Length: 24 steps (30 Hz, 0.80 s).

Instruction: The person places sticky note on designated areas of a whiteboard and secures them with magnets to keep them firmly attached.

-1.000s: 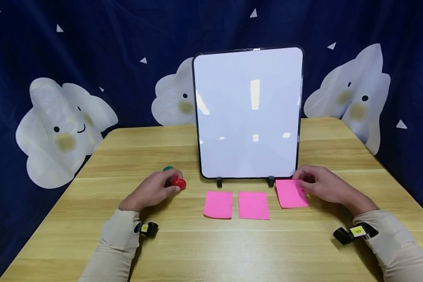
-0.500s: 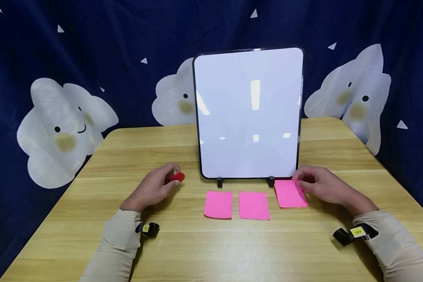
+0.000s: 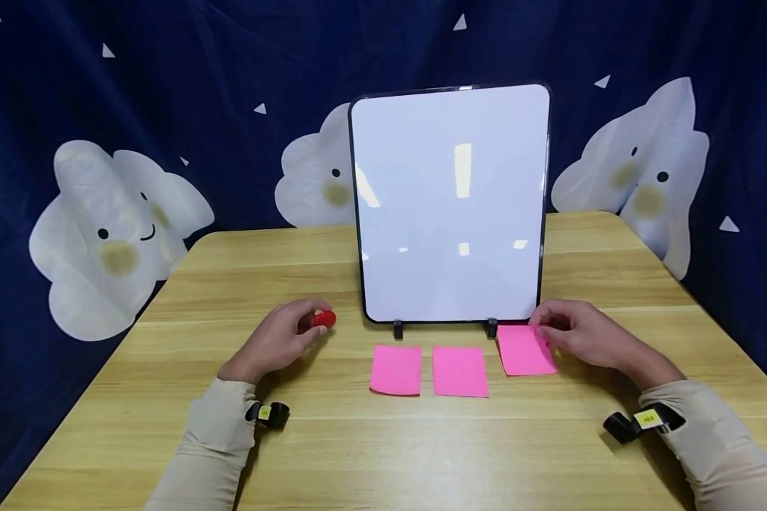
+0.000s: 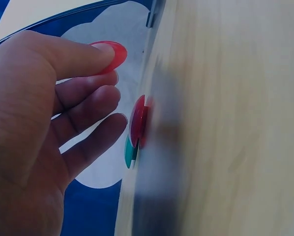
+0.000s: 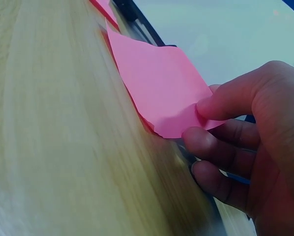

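My left hand pinches a round red magnet between thumb and fingers, left of the whiteboard. In the left wrist view, a second red magnet and a green magnet sit on the table below the held one. The head view shows neither, since my hand covers them. Right of the board's foot, my right hand pinches the upper right corner of a pink sticky note. That note is tilted up off the table in the right wrist view, its near edge curling.
Two more pink notes, a left one and a middle one, lie flat in front of the board. The whiteboard stands upright on small black feet on the wooden table. A dark blue curtain hangs behind.
My left hand has shifted slightly away from me, carrying the red magnet; the green one beside it has gone out of sight in the head view. The right hand stays almost still.
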Motion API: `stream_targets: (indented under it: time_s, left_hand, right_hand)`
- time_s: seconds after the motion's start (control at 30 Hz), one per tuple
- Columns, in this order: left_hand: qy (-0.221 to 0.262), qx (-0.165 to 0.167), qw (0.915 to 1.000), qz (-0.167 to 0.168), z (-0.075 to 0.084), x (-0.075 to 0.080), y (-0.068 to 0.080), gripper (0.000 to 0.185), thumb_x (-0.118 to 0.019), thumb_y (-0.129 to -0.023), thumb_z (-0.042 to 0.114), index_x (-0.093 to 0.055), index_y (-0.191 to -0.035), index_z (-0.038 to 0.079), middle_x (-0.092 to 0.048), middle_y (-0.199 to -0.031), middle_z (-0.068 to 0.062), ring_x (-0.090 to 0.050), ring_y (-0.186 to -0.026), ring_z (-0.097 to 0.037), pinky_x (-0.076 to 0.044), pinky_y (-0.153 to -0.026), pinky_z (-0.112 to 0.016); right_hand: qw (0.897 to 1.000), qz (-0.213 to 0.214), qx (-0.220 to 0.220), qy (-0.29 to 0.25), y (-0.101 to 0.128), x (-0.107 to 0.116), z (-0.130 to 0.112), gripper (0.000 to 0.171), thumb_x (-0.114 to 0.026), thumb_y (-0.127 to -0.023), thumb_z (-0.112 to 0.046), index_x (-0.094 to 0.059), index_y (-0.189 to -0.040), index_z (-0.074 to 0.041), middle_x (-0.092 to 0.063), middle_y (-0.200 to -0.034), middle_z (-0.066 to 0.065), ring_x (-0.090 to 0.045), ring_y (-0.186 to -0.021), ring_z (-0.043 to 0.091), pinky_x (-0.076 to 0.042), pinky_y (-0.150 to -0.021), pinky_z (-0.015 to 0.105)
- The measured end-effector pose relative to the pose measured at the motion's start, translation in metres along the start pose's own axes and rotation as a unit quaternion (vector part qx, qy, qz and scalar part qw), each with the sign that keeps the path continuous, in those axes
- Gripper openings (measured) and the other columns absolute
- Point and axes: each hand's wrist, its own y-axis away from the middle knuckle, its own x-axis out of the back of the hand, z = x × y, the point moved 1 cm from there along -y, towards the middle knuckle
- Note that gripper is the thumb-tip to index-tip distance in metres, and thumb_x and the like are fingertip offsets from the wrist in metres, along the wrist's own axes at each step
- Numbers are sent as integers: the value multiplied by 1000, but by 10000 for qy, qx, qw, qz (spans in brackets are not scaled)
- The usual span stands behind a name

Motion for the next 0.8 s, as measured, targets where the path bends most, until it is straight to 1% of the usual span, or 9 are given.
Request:
stream_targets:
  time_s: [0.1,0.23,0.33,0.43,0.6,0.7,0.8]
  left_hand:
    - [-26,46,10000,22,1,0,0,30,-75,-92,17,-68,-121,15,-69,-109,-1,-61,-89,-18,-54,-82,-38]
    - [-10,53,10000,32,1,1,1,28,-75,-92,19,-68,-118,16,-69,-105,1,-61,-87,-17,-54,-80,-37]
    - [29,37,10000,24,1,1,1,26,-75,-92,21,-68,-117,17,-68,-101,2,-61,-84,-16,-53,-78,-36]
    - [67,23,10000,26,1,0,1,24,-75,-93,22,-68,-115,17,-68,-98,2,-60,-81,-15,-52,-76,-35]
    - [64,45,10000,61,1,-2,0,21,-73,-93,21,-68,-112,16,-69,-96,2,-60,-79,-15,-52,-73,-34]
    - [44,83,9999,57,1,-3,0,22,-73,-94,22,-68,-114,15,-69,-96,2,-59,-79,-16,-52,-74,-35]
    - [-10,120,9999,86,0,-2,1,24,-74,-93,24,-68,-115,15,-69,-97,2,-60,-81,-15,-53,-76,-35]
  right_hand:
    - [10000,1,-44,13,0,1,-1,7,-62,-99,-7,-67,-100,-12,-63,-90,5,-57,-82,21,-47,-67,28]
    - [9999,15,-135,16,0,1,-2,6,-63,-99,-10,-68,-101,-12,-63,-92,5,-57,-84,22,-47,-68,28]
    - [9999,64,-107,-42,0,1,-4,6,-63,-99,-10,-68,-101,-12,-64,-91,5,-57,-81,22,-47,-65,28]
    - [9998,152,-35,-91,1,0,-6,5,-63,-99,-11,-68,-100,-13,-64,-89,6,-57,-78,22,-48,-63,29]
    - [9995,317,-67,-11,3,0,-10,5,-64,-99,-13,-68,-102,-13,-63,-91,6,-56,-83,23,-47,-66,28]
    - [9986,512,-78,99,3,0,-12,6,-65,-98,-14,-69,-103,-14,-62,-92,5,-55,-85,23,-46,-67,28]
    - [9980,617,23,121,0,-1,-13,8,-65,-99,-14,-69,-105,-14,-62,-92,5,-54,-85,23,-46,-68,28]
